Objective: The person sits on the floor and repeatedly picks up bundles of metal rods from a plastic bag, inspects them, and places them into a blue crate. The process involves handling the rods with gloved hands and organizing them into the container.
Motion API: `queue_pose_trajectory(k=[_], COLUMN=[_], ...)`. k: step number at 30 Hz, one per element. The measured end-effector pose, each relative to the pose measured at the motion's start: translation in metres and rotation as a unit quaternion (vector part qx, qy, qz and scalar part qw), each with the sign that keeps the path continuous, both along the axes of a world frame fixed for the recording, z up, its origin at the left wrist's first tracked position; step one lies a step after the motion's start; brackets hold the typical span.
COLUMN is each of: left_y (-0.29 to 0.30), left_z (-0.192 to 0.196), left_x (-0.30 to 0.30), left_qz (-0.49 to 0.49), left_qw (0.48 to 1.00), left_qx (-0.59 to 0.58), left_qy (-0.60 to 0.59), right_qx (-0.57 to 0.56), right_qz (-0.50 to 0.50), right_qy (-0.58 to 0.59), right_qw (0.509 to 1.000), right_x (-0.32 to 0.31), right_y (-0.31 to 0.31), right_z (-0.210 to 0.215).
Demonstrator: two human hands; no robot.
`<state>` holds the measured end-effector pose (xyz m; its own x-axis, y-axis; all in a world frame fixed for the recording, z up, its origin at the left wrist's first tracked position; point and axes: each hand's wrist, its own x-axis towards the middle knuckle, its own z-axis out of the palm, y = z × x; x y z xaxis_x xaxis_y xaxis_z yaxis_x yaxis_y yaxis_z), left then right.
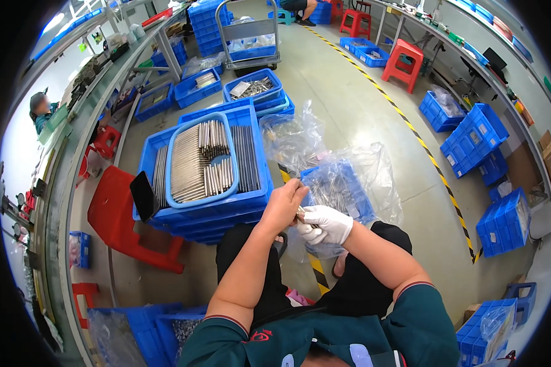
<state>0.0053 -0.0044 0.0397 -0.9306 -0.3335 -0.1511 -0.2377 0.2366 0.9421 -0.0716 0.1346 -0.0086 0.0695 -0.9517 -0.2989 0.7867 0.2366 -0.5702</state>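
Crates [226, 212] stand stacked left of the grip, a loaded tray [203, 200] on top; a bin [362, 200] lies just beyond the grip. Bare left hand [283, 205] and gloved right hand [329, 225] together pinch what look like slim rods [300, 214], half hidden within the grip.

The person wears a dark teal-green shirt [324, 330] with short sleeves [423, 321], whose ends carry a thin dark-red trim [417, 285]. A small red emblem [261, 336] marks the left of the chest. At the near edge, two pale lavender-grey pieces [361, 355] show, too cropped to identify. The trousers [364, 280] are black. A white, close-fitting glove [337, 224] covers the right hand [323, 226] to the wrist; the left hand [281, 206] is bare.
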Motion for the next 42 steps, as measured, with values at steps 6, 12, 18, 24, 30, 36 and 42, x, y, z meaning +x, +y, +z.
queue_pose_trajectory(k=[6, 12, 18, 24, 30, 36, 42], left_y=[-0.01, -0.014, -0.017, -0.018, -0.016, -0.014, -0.009], left_z=[-0.026, -0.032, -0.032, -0.034, -0.033, -0.03, -0.027], left_x=[-0.002, 0.001, 0.002, 0.007, 0.008, 0.01, 0.009], left_qz=[0.141, 0.098, 0.068, 0.04, 0.021, 0.008, 0.026], left_qw=[0.971, 0.92, 0.902, 0.886, 0.893, 0.893, 0.917], left_qx=[-0.072, 0.338, 0.401, 0.441, 0.43, 0.431, 0.381], left_qy=[0.18, 0.173, 0.145, 0.136, 0.133, 0.126, 0.119], right_qx=[0.052, 0.069, 0.093, 0.12, 0.118, 0.09, 0.093], right_qz=[-0.134, -0.204, -0.25, -0.257, -0.23, -0.251, -0.256], right_qy=[0.135, 0.185, 0.402, 0.564, 0.629, 0.638, 0.646], right_qw=[0.98, 0.959, 0.876, 0.775, 0.734, 0.722, 0.713], right_x=[0.003, -0.01, -0.008, -0.008, -0.007, -0.006, -0.006], right_y=[0.006, 0.01, 0.008, 0.008, 0.01, 0.011, 0.01], right_z=[0.015, 0.031, 0.032, 0.036, 0.041, 0.044, 0.042])
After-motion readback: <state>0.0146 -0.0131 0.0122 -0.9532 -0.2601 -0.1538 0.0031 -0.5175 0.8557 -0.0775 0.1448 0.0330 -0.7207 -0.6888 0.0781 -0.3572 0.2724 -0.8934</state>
